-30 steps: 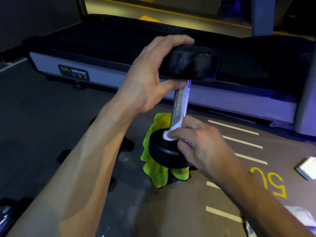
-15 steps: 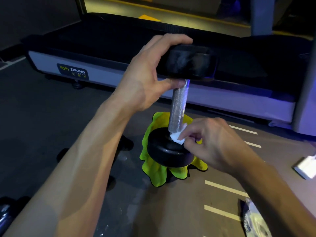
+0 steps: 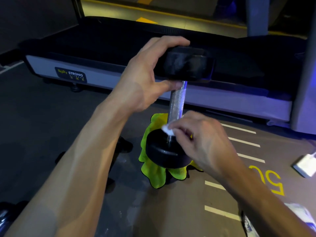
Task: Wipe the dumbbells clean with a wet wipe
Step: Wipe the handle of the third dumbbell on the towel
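While the left hand (image 3: 142,79) is gripping the upright dumbbell (image 3: 176,106) by its top head, the right hand (image 3: 203,142) is pinching a wet wipe (image 3: 167,130) against the vertical handle's base, just above the lower head.

A treadmill (image 3: 119,53) is set across the far side of the dim room, its black belt framed by a grey side rail on which a "BODY STRONG" label (image 3: 71,76) is fixed. A grey upright (image 3: 304,82) is seen at the treadmill's right end, where violet light is cast. Behind the treadmill, a yellow-lit strip of floor (image 3: 171,11) is seen. In front of the treadmill, dark floor (image 3: 42,125) is laid; to its right, white lines (image 3: 242,142) and a yellow "50" (image 3: 270,180) are painted.
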Demonstrator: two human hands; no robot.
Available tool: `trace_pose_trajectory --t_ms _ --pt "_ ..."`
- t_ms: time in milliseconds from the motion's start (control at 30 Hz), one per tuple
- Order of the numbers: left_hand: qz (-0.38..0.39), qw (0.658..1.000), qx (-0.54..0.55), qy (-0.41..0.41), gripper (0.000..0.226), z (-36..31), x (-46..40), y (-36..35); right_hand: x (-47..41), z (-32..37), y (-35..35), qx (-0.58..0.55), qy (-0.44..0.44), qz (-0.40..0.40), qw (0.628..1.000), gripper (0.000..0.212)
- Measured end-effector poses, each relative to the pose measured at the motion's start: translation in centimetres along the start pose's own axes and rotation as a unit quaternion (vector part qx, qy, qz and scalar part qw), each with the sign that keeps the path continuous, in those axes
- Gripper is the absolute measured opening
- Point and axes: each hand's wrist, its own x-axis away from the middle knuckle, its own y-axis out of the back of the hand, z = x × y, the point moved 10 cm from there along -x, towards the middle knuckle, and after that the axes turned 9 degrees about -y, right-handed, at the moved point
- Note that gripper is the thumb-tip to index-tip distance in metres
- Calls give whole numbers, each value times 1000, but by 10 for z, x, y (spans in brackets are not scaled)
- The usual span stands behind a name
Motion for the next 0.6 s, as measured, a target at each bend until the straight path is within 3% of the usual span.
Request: trace_pose_trajectory --t_ms 100,267,400,433,600 --pt "1 1000 -13 -3 72 -2 -1 -1 1 0 9 -47 21 -56 997 20" --pt "3 1000 -3 1 73 -6 1 -2 4 1 -11 -5 48 5 999 18" --pt "17 1000 -11 6 72 -8 -1 -2 -11 8 30 -31 51 -155 986 14" --pt "20 1000 -13 4 72 -8 -1 -1 -9 9 29 -39 54 -163 984 16" --pt "34 999 17 4 69 -5 3 -1 8 8 -10 22 55 -68 996 16"
